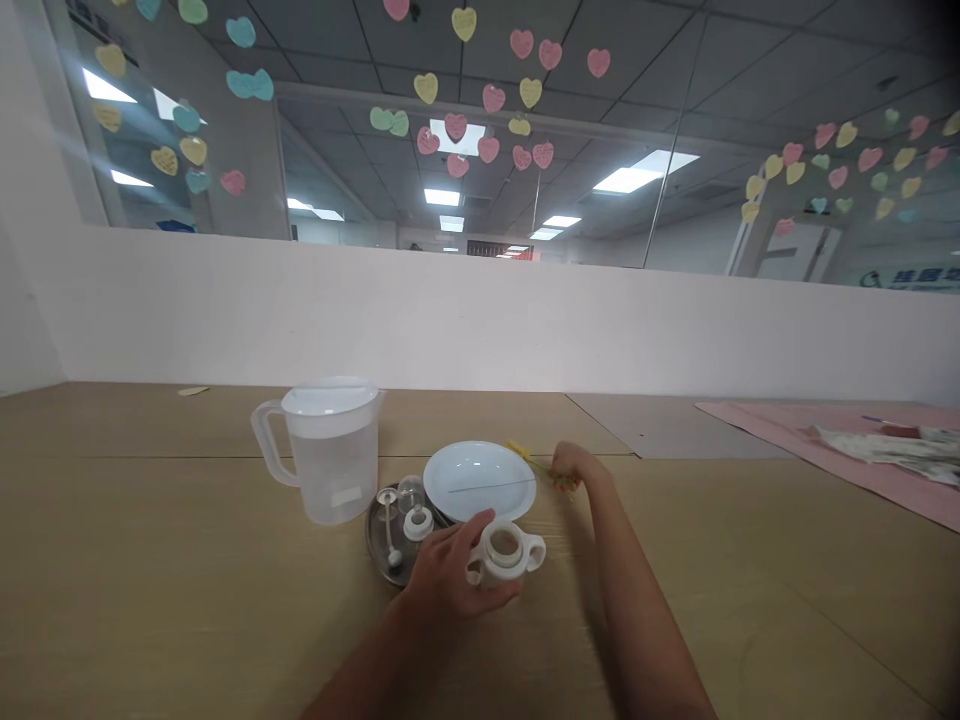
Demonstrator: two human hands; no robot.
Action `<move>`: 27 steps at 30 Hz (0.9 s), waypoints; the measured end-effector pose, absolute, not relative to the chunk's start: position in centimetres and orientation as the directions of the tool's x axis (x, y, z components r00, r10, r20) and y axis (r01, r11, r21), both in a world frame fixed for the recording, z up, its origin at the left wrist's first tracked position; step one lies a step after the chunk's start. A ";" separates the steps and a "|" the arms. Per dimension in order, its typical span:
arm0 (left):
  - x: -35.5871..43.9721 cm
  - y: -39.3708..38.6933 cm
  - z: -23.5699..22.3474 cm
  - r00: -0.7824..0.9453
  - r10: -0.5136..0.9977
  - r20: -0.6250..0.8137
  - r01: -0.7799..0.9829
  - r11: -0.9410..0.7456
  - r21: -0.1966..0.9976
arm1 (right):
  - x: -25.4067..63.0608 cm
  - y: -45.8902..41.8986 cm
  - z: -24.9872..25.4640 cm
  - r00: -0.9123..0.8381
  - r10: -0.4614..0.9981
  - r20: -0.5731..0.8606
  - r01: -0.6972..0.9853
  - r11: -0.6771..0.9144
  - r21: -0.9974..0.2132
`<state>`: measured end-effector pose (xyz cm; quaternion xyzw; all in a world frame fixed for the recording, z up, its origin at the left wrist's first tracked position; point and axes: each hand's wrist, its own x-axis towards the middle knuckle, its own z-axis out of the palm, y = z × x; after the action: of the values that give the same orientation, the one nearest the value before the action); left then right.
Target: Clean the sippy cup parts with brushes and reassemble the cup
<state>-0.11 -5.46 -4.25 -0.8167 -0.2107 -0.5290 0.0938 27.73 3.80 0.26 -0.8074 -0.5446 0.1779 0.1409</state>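
My left hand point(457, 572) is closed around a white baby bottle point(504, 552) with two side handles; its open mouth faces up. Beyond the bowl's right side, my right hand point(574, 466) is curled at the end of a thin yellow-tipped brush-like stick point(525, 453), whose exact kind is too small to make out. A white bowl point(480, 452) lies between the hands and holds a thin straight line, perhaps a wire or stick. At its left, a round metal tray point(379, 560) carries a white collar ring point(418, 523), a clear dome cap point(411, 493) and a straw piece with a weighted end point(391, 540).
A translucent lidded pitcher point(334, 470) of water stands left of the tray. A pale flat piece point(193, 391) lies near the back wall. On the right, a pink cloth point(787, 420) bears white plastic-looking packets point(892, 450). A white wall with windows above borders the table.
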 end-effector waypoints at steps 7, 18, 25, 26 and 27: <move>0.2 -5.8 -4.3 0.526 0.455 0.718 0.438 -0.869 0.230 | 27.6 4.5 -1.9 0.285 0.867 -0.409 0.845 -0.428 -0.319; -2.0 -3.8 -3.5 0.364 0.490 0.792 0.431 -0.843 0.323 | 22.4 2.7 5.2 0.045 0.998 -0.032 0.975 -0.051 -0.218; -5.4 0.7 -3.3 0.058 0.850 0.523 0.958 -0.194 0.211 | 15.9 3.0 3.6 -0.136 0.974 -0.181 0.982 0.109 -0.152; -5.5 1.0 -3.4 0.054 0.886 0.461 0.976 -0.145 0.164 | 15.7 3.0 3.4 -0.131 0.972 -0.196 0.985 0.105 -0.140; -5.6 1.2 -3.5 0.049 0.913 0.404 0.985 -0.110 0.130 | 15.6 3.1 3.3 -0.127 0.971 -0.205 0.986 0.101 -0.131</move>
<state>-5.60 1.18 -3.47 -0.7184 -0.6607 -0.1974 0.0913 15.58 3.12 3.27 -0.6599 -0.7413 0.1179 -0.0331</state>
